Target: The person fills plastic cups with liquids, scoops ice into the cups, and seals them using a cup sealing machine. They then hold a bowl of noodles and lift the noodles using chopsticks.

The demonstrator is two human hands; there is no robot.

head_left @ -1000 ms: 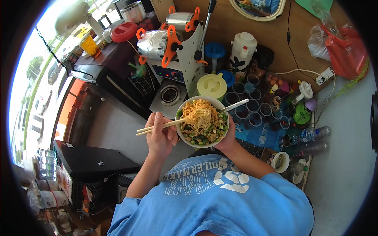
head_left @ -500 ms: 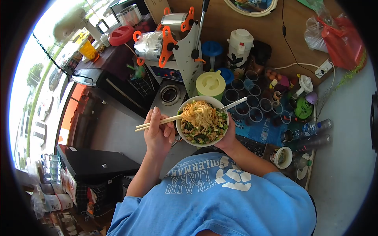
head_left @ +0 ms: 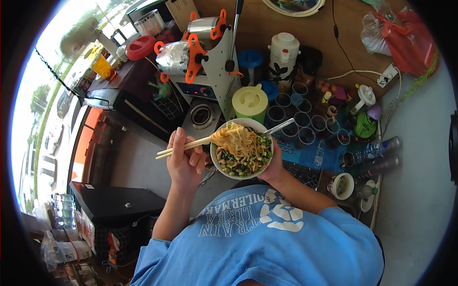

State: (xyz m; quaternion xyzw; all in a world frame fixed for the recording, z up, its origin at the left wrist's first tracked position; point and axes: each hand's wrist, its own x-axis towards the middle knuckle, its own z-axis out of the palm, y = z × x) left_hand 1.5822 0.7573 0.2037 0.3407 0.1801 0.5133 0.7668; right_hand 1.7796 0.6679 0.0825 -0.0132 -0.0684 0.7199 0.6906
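My left hand (head_left: 183,155) is closed around a pair of wooden chopsticks (head_left: 177,149), whose far ends meet a clump of noodles (head_left: 238,141) at the bowl's left side. Underneath the noodles lie chopped green onions, dark greens and small brown pieces. My right hand (head_left: 273,164) grips the white bowl (head_left: 218,160) from its right side, the fingers partly hidden behind it. A metal spoon (head_left: 280,126) leans on the bowl's upper right rim, its handle pointing outward and its head buried in the food.
Beyond the bowl stand a lidded yellow-green pitcher (head_left: 250,101) and a cup-sealing machine (head_left: 214,81). Several plastic cups (head_left: 302,119) with dark contents crowd the counter at right, near bottles (head_left: 377,150) and a small tub (head_left: 341,186). A black box-like surface (head_left: 117,200) is at left.
The chopsticks and left hand have shifted slightly left, drawing the noodle clump toward the bowl's left side. My right hand still holds the bowl. The whole view has moved a little.
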